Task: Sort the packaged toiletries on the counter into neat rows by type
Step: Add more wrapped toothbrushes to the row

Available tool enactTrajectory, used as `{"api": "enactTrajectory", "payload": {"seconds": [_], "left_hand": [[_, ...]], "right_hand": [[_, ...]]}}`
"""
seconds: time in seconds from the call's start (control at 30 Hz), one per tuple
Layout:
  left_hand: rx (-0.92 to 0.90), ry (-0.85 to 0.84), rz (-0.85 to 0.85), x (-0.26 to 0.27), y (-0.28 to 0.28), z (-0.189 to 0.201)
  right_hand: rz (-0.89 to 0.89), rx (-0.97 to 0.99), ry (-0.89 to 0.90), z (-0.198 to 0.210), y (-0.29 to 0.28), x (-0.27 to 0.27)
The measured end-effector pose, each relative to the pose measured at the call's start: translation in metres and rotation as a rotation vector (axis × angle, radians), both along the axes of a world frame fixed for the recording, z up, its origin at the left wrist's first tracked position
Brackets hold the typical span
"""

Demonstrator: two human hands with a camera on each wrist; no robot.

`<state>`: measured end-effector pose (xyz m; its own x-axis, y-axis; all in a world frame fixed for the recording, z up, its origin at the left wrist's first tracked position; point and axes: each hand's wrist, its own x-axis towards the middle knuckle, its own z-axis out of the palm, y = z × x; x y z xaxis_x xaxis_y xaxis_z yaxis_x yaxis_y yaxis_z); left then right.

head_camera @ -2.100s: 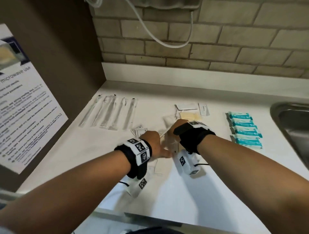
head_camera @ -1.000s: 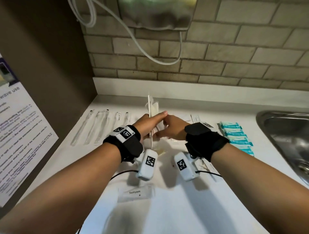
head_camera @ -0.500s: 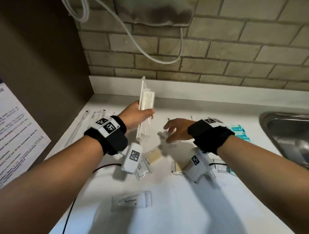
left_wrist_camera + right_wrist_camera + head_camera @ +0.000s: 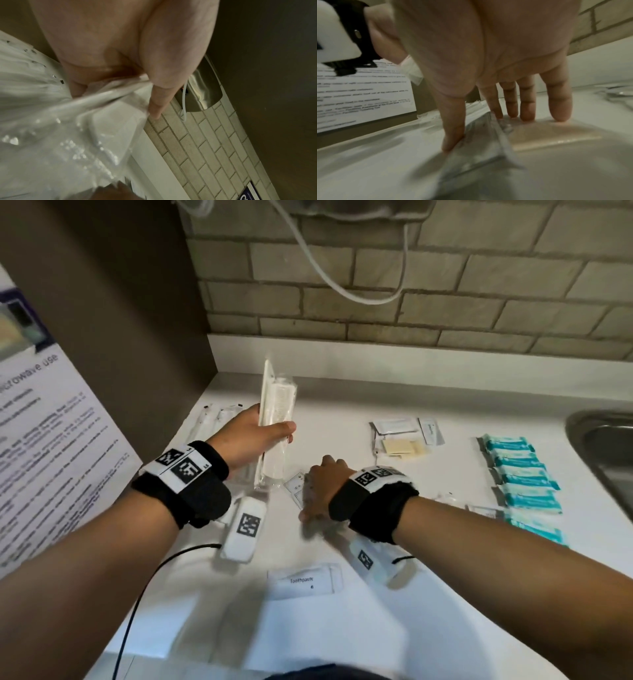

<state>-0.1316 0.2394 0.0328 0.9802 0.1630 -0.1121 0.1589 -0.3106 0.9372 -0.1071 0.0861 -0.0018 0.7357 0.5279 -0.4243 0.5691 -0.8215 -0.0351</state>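
Note:
My left hand (image 4: 270, 430) grips a long clear pack with a white comb (image 4: 276, 409) and holds it upright above the counter; in the left wrist view the thumb and fingers (image 4: 159, 100) pinch its wrapper (image 4: 106, 97). My right hand (image 4: 323, 484) is down on the counter's middle, its fingers out straight. There its fingertips (image 4: 559, 115) touch a clear packet with a beige pad (image 4: 544, 135), and the thumb rests on a second clear packet (image 4: 477, 143). A Toothpaste sachet (image 4: 305, 581) lies near the front.
Clear toothbrush packs (image 4: 212, 419) lie in a row at the back left. White sachets and beige pads (image 4: 402, 440) sit at the back middle, with a column of teal packets (image 4: 522, 477) to their right. A steel sink (image 4: 606, 446) borders the right; a brown side panel stands at the left.
My right hand has come down from hovering onto the packets in the counter's middle. The left hand keeps the comb pack raised and upright.

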Motion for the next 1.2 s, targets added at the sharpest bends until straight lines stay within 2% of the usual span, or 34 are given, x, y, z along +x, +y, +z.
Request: {"api": "enactTrajectory", "payload": {"seconds": [0.1, 0.23, 0.37, 0.43, 0.63, 0.83, 1.03, 1.2], "left_hand": [[-0.002, 0.016, -0.016, -0.006, 0.001, -0.003], [0.016, 0.024, -0.035, -0.011, 0.001, -0.007], [0.008, 0.016, -0.043, -0.013, 0.004, -0.008], [0.019, 0.018, -0.062, -0.016, 0.005, -0.009], [0.046, 0.025, -0.107, -0.019, -0.001, -0.014], [0.043, 0.006, -0.137, -0.018, -0.011, -0.012], [0.027, -0.024, -0.120, -0.018, -0.017, -0.005], [0.026, -0.032, -0.103, -0.023, -0.016, 0.000]], "right_hand": [[-0.087, -0.018, 0.070, 0.003, 0.008, 0.000], [-0.162, 0.074, 0.187, 0.004, 0.004, 0.001], [-0.166, 0.066, 0.096, 0.019, -0.012, 0.006], [-0.181, 0.045, 0.116, 0.027, -0.023, 0.004], [-0.183, -0.011, 0.128, 0.017, -0.032, 0.002], [-0.068, -0.145, -0.031, 0.018, -0.035, -0.007], [-0.044, -0.002, 0.055, 0.029, -0.047, -0.011], [0.052, 0.106, 0.226, 0.032, -0.035, -0.047]]}}
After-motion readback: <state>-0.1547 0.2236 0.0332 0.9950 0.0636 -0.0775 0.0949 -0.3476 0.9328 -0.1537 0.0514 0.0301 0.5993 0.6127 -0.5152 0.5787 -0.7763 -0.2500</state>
